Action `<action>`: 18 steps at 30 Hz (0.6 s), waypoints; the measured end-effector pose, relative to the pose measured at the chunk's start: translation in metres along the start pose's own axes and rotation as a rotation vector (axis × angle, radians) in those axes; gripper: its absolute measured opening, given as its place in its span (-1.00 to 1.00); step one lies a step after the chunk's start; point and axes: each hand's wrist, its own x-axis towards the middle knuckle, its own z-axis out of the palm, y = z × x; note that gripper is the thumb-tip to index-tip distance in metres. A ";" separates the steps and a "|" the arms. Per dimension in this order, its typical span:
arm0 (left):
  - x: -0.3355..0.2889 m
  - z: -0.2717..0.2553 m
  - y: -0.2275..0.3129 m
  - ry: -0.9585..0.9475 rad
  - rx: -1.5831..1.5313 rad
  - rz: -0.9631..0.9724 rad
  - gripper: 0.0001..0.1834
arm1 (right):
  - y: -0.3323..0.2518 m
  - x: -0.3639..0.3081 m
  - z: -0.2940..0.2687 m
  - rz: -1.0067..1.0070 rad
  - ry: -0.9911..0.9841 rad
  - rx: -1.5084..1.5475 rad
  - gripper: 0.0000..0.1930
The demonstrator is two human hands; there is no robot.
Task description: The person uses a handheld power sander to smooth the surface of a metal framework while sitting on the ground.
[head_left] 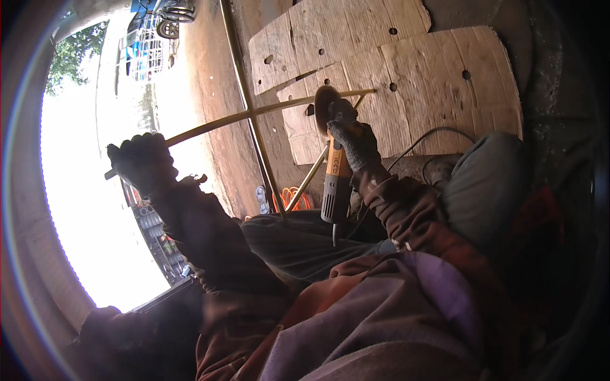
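My gloved left hand point(145, 164) is closed round the left end of a brass-coloured metal bar frame point(210, 129). Its bars cross near the middle of the view, one long bar running away from me and another reaching right over the cardboard. In my gloved right hand point(357, 141) is an angle grinder point(337, 181) with an orange and grey body, held upright with its head away from me. The grinder's round disc point(326, 109) is at the crossbar, right of the crossing; whether it touches cannot be told. My fingers partly hide the grinder's head.
Flattened cardboard point(438, 95) with several holes covers the ground ahead. A dark cable point(438, 130) curves over it beside my bent leg point(486, 181). An orange coiled cord point(295, 198) lies beyond my other leg. A wheel point(168, 29) shows in the far left background, near bright daylight.
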 end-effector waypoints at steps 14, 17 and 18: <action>-0.002 0.026 -0.001 0.068 0.044 0.010 -0.72 | 0.029 -0.020 0.016 -0.116 -0.123 -0.159 -0.83; -0.005 0.021 -0.003 0.201 0.036 0.050 -0.66 | 0.023 -0.035 0.033 -0.062 -0.184 -0.087 -0.83; -0.004 0.020 -0.003 0.197 0.040 0.057 -0.66 | 0.028 -0.030 0.030 -0.089 -0.211 -0.218 -0.83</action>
